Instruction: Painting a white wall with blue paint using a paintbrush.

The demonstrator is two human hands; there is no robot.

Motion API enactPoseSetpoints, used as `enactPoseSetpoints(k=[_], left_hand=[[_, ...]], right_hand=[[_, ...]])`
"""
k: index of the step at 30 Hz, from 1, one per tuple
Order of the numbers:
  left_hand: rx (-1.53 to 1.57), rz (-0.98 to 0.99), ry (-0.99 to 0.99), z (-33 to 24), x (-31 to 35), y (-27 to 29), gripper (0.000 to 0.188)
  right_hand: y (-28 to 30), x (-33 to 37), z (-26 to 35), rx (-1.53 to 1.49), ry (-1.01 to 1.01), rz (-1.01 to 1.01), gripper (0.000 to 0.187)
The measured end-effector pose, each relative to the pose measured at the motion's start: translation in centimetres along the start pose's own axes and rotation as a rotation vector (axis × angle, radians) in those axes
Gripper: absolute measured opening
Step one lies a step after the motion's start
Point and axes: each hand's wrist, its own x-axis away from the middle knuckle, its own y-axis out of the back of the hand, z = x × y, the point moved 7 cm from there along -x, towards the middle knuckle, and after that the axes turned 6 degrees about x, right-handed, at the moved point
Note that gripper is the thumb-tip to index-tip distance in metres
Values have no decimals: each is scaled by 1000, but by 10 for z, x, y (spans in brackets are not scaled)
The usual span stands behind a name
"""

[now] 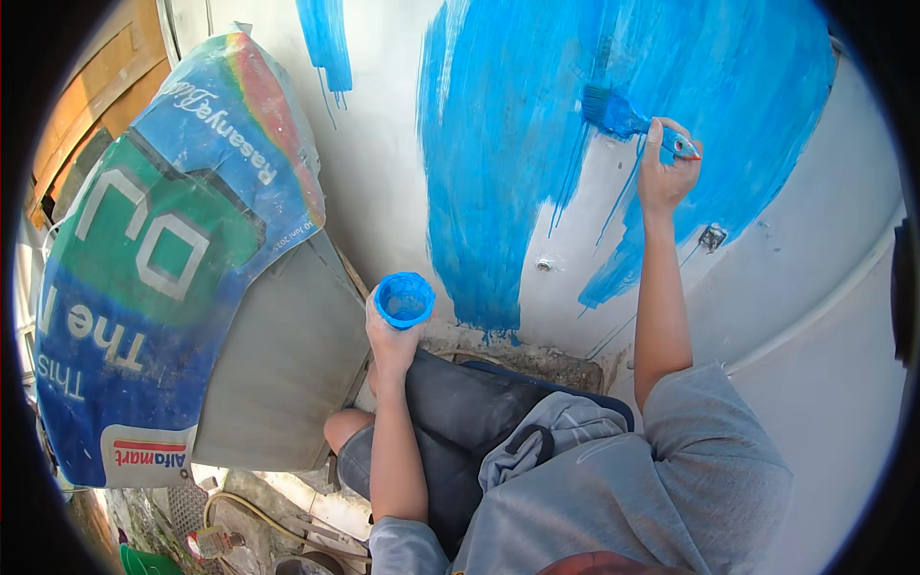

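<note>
A blue-smeared paintbrush (618,113) is gripped by its handle in my right hand (668,168), its bristles against the wall (383,192). Wet blue paint (498,163) covers much of the white surface in long vertical strokes, with thin drips running down below the brush. Closed around a small cup of blue paint (404,300), my left hand (393,335) holds it above my knee, mouth upward. The cup's rim and inside are coated blue. White patches show between the painted strokes, and a separate blue streak (326,43) lies at the upper left.
A large printed banner sheet (153,287) drapes over something on my left. Two small fittings, one a dark square (712,238), sit on the wall. A hose (278,525), a green container (149,561) and other clutter lie at the lower left. A pale rounded ledge (815,307) runs along the right.
</note>
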Motion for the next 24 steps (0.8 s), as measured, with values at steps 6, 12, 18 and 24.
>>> enactPoseSetpoints(k=[6, 12, 18, 24], left_hand=[[-6, 29, 11, -1, 0, 0, 69], [43, 45, 4, -7, -3, -4, 70], [42, 33, 21, -1, 0, -1, 69], [13, 73, 30, -5, 0, -1, 68]], right_hand=[[54, -23, -3, 376, 87, -97, 13], [32, 47, 25, -109, 18, 365, 8], [-4, 162, 35, 3, 183, 725, 7], [-13, 180, 7, 77, 251, 727, 8]])
